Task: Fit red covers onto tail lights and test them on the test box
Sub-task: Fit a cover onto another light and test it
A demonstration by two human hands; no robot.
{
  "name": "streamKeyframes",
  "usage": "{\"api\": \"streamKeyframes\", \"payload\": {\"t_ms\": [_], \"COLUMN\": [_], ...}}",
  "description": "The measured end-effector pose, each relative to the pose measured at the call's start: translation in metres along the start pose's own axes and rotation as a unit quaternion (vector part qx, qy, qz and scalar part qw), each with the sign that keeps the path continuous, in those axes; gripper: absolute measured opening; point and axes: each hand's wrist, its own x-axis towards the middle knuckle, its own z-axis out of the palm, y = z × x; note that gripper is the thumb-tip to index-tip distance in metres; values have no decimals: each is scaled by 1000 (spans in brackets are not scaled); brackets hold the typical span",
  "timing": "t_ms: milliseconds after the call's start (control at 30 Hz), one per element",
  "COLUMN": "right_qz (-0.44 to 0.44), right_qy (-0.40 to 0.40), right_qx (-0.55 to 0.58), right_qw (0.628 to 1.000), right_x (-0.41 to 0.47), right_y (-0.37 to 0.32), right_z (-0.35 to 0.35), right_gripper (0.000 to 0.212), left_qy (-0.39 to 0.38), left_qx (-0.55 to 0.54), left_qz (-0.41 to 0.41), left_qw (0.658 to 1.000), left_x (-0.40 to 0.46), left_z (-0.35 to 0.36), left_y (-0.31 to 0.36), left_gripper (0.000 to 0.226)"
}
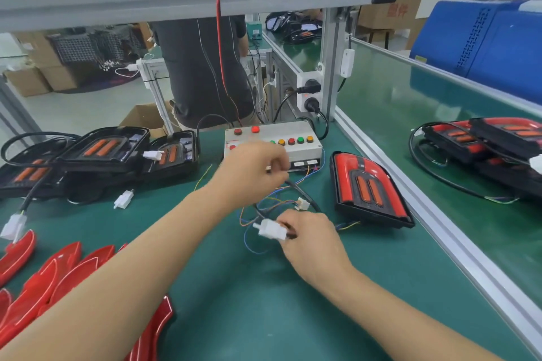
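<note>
Both bare forearms reach forward from the lower edge of the view, the left one running diagonally from the bottom left corner, the right one from the bottom right. The left hand [252, 168] is raised farther ahead, back of the hand up, its fingers curled toward the right with the fingertips blurred, so what they pinch cannot be made out. The right hand [311, 236] sits nearer and lower, knuckles up, wrist bent slightly left, its thumb and fingers closed in a grip around a small white piece at the fingertips.
</note>
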Motion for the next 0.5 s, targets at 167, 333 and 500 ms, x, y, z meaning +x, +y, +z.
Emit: {"api": "streamKeyframes", "payload": {"t_ms": [167, 333, 500], "right_qz": [-20, -40, -60], "right_qy": [-25, -49, -17], "right_qx": [-77, -110, -120], "right_qw": [997, 992, 991], "right_x": [-8, -10, -7], "right_y": [1, 5, 4], "right_z": [6, 8, 8], "right_gripper": [16, 17, 17], "left_qy": [-295, -180, 94], "left_qx": [156, 22, -490], "left_qz": [-31, -83, -236], "left_qw": [942, 980, 834], "left_x": [27, 29, 26], "left_z": [43, 53, 3], "left_y": [11, 9, -3], "left_gripper": [34, 22, 15]}}
